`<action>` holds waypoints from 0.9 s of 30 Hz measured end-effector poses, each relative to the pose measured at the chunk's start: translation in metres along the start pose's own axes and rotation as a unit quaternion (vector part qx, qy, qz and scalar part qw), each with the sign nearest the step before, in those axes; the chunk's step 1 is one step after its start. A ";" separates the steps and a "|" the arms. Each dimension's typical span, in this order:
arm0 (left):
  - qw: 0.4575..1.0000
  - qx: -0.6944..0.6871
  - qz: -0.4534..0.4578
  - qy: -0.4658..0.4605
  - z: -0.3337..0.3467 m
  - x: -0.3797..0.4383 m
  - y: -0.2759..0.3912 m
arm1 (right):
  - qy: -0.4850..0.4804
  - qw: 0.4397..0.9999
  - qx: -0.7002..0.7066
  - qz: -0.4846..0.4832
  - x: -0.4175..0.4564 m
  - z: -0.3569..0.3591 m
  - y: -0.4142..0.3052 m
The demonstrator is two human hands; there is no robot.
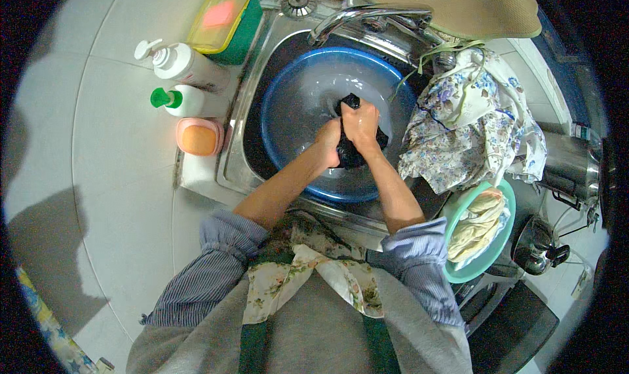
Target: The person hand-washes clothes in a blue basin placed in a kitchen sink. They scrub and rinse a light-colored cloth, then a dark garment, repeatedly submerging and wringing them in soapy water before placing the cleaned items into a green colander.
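Both my hands grip a wet, black cloth point(350, 154) above a blue-rimmed basin point(285, 74) that holds cloudy water. My right hand point(361, 123) is closed around its upper part, with a bunched end poking out past the fingers. Lower and to the left, my left hand point(328, 140) is wrapped around the cloth's side, and drops hang beneath it. The basin sits inside a stainless steel sink point(236, 148). Over its far rim reaches a chrome faucet point(363, 15).
Left of the sink stand a green-and-yellow box point(241, 37), a white pump bottle point(182, 67), a green-topped bottle point(186, 100) and soap in a pink dish point(199, 136). At right lie a floral cloth point(471, 128), a mint-green basin point(506, 202) of cloths and a glass pot point(533, 248).
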State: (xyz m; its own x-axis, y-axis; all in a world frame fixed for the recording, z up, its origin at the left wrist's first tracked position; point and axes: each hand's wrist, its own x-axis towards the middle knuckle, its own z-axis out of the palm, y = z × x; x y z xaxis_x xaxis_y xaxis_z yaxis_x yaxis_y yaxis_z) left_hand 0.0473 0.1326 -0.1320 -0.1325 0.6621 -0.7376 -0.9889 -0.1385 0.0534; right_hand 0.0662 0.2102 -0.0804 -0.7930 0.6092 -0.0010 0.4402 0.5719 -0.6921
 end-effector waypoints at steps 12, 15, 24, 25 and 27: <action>0.980 0.189 0.067 0.004 0.051 -0.052 -0.002 | -0.098 0.969 0.198 0.109 -0.010 -0.021 0.061; 0.937 0.248 0.246 0.012 0.050 -0.061 0.027 | -0.257 0.906 0.286 0.177 -0.036 -0.055 0.039; 0.630 0.711 0.298 -0.096 0.009 -0.065 0.051 | -0.165 0.845 0.503 0.078 -0.031 -0.129 -0.018; 0.686 0.665 0.283 -0.083 0.022 -0.077 0.048 | -0.130 0.799 0.583 0.071 -0.033 -0.130 -0.021; 0.790 0.560 0.247 -0.046 0.045 -0.103 0.045 | -0.148 0.625 0.759 0.104 -0.026 -0.127 -0.026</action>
State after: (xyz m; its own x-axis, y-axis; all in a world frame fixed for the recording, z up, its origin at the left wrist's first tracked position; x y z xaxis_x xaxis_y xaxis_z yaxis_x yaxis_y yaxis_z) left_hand 0.0130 0.0914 -0.0231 -0.4741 0.7887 -0.3913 -0.2475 0.3071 0.9189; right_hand 0.1286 0.2497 0.0291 -0.9271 0.3271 -0.1831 -0.1824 -0.8202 -0.5422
